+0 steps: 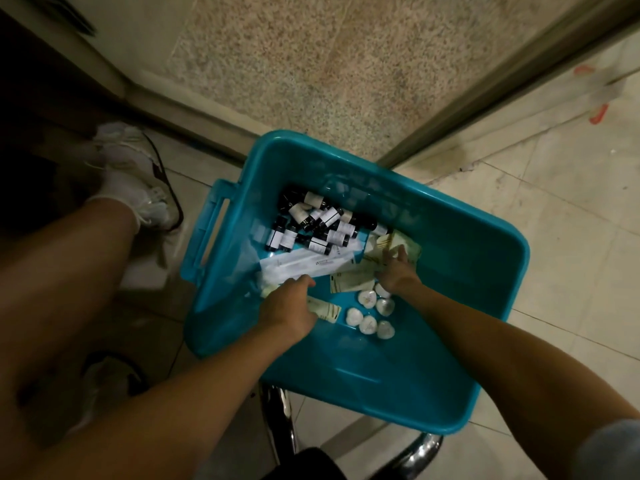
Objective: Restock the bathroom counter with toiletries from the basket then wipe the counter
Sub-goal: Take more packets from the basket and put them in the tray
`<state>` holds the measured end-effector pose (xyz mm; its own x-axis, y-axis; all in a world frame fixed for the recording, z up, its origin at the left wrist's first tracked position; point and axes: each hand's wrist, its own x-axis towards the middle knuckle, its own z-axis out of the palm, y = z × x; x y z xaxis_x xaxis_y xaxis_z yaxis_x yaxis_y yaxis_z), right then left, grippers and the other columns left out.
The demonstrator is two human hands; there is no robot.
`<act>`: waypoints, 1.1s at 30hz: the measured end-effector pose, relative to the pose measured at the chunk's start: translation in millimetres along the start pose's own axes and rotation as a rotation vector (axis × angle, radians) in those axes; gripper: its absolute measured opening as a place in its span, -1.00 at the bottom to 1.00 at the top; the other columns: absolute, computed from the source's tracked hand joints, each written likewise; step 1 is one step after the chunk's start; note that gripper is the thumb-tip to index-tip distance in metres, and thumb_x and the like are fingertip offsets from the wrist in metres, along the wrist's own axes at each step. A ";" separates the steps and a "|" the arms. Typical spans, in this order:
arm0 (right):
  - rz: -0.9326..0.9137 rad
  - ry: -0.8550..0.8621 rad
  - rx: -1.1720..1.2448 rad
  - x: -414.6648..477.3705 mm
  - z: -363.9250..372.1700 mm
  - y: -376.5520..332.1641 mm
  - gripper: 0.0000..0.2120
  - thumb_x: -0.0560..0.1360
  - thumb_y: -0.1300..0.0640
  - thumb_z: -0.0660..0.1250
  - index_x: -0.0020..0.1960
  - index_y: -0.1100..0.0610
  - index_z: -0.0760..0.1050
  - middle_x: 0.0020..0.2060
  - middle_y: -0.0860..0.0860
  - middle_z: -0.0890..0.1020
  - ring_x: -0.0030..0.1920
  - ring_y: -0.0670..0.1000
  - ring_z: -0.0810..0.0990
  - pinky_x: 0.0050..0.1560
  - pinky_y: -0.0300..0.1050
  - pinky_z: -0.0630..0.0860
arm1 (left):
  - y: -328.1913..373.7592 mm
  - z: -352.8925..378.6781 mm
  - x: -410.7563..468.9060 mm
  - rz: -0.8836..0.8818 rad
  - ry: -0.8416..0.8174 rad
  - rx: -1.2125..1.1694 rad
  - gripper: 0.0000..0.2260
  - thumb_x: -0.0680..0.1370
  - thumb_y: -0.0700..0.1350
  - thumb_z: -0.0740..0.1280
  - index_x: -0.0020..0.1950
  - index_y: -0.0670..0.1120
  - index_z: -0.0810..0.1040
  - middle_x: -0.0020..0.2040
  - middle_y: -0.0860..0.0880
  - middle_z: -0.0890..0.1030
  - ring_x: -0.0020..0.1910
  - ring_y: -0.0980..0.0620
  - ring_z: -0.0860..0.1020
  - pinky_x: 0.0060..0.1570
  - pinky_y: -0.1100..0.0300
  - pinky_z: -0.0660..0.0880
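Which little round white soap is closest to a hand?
The round soap at the top of the bunch, tucked against the right hand at the wrist and partly hidden by it. The others lie fully in view, apart from both hands.

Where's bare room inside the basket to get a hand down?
Two bare patches on the basket bottom: the near strip between the round soaps and the near wall, and the right side between the cream sachets and the right wall. Crowded: the far-left corner, dark bottles heaped with long white packets beside them.
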<state>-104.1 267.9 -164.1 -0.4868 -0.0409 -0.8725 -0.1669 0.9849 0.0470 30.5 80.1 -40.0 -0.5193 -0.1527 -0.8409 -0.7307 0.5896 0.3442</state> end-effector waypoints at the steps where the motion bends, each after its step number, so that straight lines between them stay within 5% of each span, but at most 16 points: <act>1: 0.006 0.035 0.023 -0.1 -1.5 0.0 -0.40 0.58 0.09 0.16 0.53 0.20 0.00 0.53 0.15 -0.04 0.53 0.18 -0.03 0.45 0.09 0.17 | 0.5 -1.6 0.2 0.003 -0.002 -0.002 -0.54 0.47 -0.15 0.37 0.35 0.01 0.37 0.28 -0.02 0.49 0.20 -0.07 0.51 0.17 0.07 0.47; 6: 0.080 0.298 0.215 -16.8 -11.4 2.2 -0.70 0.54 0.21 0.20 0.23 0.28 0.46 0.21 0.23 0.53 0.14 0.22 0.55 0.03 -0.04 0.48 | 7.3 -7.1 0.2 0.007 -0.012 -0.029 -0.54 0.47 -0.16 0.37 0.35 0.02 0.37 0.27 -0.02 0.50 0.20 -0.06 0.51 0.17 0.08 0.47; 12: 0.134 0.670 0.979 -62.7 -30.2 5.6 -0.81 0.48 0.24 0.36 0.07 0.17 0.63 0.04 0.13 0.67 -0.07 0.01 0.64 -0.02 -0.23 0.47 | 26.3 -8.3 0.8 0.022 -0.035 -0.177 -0.50 0.47 -0.10 0.41 0.37 0.02 0.36 0.29 -0.03 0.48 0.19 -0.06 0.51 0.16 0.11 0.47; 16: -0.076 0.522 1.329 -92.7 -47.5 12.7 -0.88 0.46 0.33 0.36 -0.06 0.20 0.64 -0.16 0.01 0.67 -0.23 -0.21 0.61 -0.06 -0.27 0.56 | 42.2 -18.0 6.1 0.134 0.042 -0.281 -0.39 0.42 -0.06 0.47 0.41 0.02 0.30 0.35 -0.05 0.38 0.22 -0.06 0.48 0.18 0.06 0.48; 20: -0.280 0.165 1.363 -118.4 -62.1 17.0 -0.82 0.48 0.35 0.33 -0.12 0.10 0.62 -0.23 -0.08 0.69 -0.20 -0.14 0.63 -0.13 -0.29 0.59 | 58.3 -33.1 9.3 0.185 -0.081 -0.418 -0.22 0.38 -0.04 0.51 0.50 0.01 0.19 0.41 0.01 0.30 0.27 0.03 0.40 0.13 0.27 0.41; 23: -0.332 -0.014 1.318 -120.7 -71.4 14.7 -0.82 0.46 0.36 0.32 -0.13 0.12 0.61 -0.26 -0.09 0.70 -0.23 -0.15 0.64 -0.20 -0.33 0.57 | 65.3 -37.0 7.8 0.085 -0.289 -0.671 -0.54 0.45 -0.15 0.45 0.33 -0.15 0.45 0.20 -0.06 0.57 -0.04 0.08 0.56 -0.26 0.42 0.49; 26: -0.349 -0.112 1.264 -112.1 -77.1 9.8 -0.85 0.46 0.36 0.33 -0.10 0.14 0.60 -0.27 -0.08 0.69 -0.24 -0.14 0.64 -0.21 -0.32 0.57 | 62.7 -30.0 6.6 0.001 -0.237 -0.689 -0.75 0.51 -0.19 0.37 0.17 -0.23 0.54 0.09 -0.16 0.63 -0.20 0.07 0.57 -0.47 0.43 0.46; 30: -0.130 0.086 1.196 -72.1 -58.6 9.4 -0.84 0.52 0.32 0.28 -0.02 0.13 0.59 -0.06 0.02 0.66 -0.04 0.00 0.62 -0.10 -0.27 0.54 | 51.9 -24.5 9.9 -0.121 -0.093 -0.723 -0.75 0.52 -0.24 0.35 0.18 -0.26 0.55 0.12 -0.20 0.62 -0.05 -0.06 0.59 -0.38 0.32 0.49; 33: 0.032 0.189 0.743 -26.6 -23.1 21.1 -0.67 0.51 0.29 0.26 0.24 0.10 0.52 0.22 0.16 0.53 0.17 0.16 0.54 0.03 -0.14 0.45 | 41.7 -24.2 13.0 -0.180 -0.039 -0.729 -0.75 0.51 -0.25 0.36 0.19 -0.26 0.55 0.12 -0.21 0.62 0.06 -0.14 0.61 -0.31 0.27 0.50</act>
<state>-114.5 285.9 -128.7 -0.6313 0.0276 -0.7751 0.4375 0.8378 -0.3265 -17.5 83.6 -26.5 -0.3575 -0.1612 -0.9199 -0.9184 -0.1182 0.3776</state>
